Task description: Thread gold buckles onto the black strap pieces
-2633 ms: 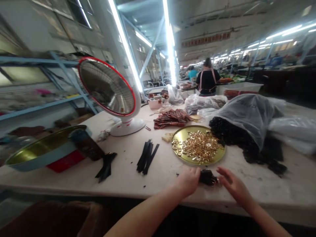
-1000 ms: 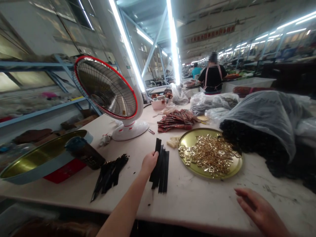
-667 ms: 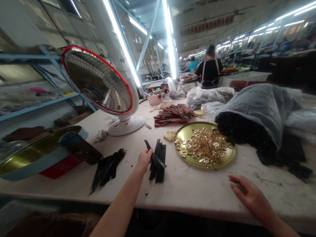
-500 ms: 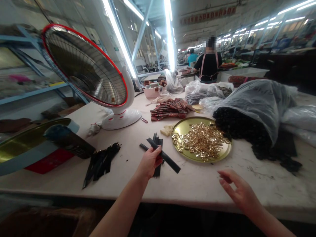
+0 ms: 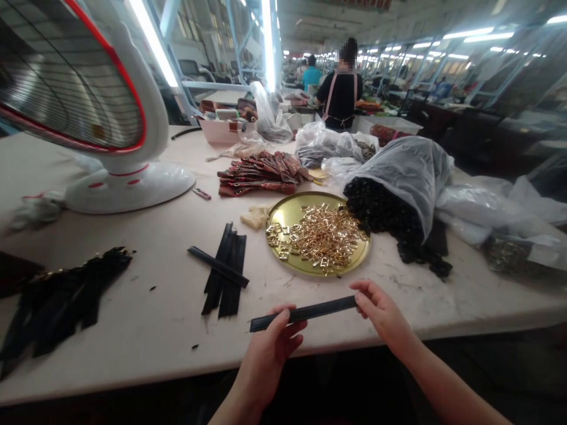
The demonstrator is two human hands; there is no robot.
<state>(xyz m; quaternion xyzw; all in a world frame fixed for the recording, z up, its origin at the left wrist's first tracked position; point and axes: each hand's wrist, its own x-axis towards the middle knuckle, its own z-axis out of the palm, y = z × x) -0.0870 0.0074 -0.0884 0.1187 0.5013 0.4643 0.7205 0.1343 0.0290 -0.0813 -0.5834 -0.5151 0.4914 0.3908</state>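
A black stitched strap stretches between my two hands above the table's front edge. My left hand is closed on its left part, thumb on top. At the strap's right end, my right hand pinches it between thumb and fingers. Several more black straps lie crossed on the table, left of my hands. Just beyond the held strap, a round gold tray carries a heap of gold metal buckles.
A white fan with a red rim stands at the left. Nearer lies a black strap bundle. Behind the tray are brown-red straps. A plastic bag spills black pieces at the right. A person stands farther back.
My left hand has lifted one strap off the pile and brought it nearer. My right hand has moved in and taken its other end. The view has turned right.
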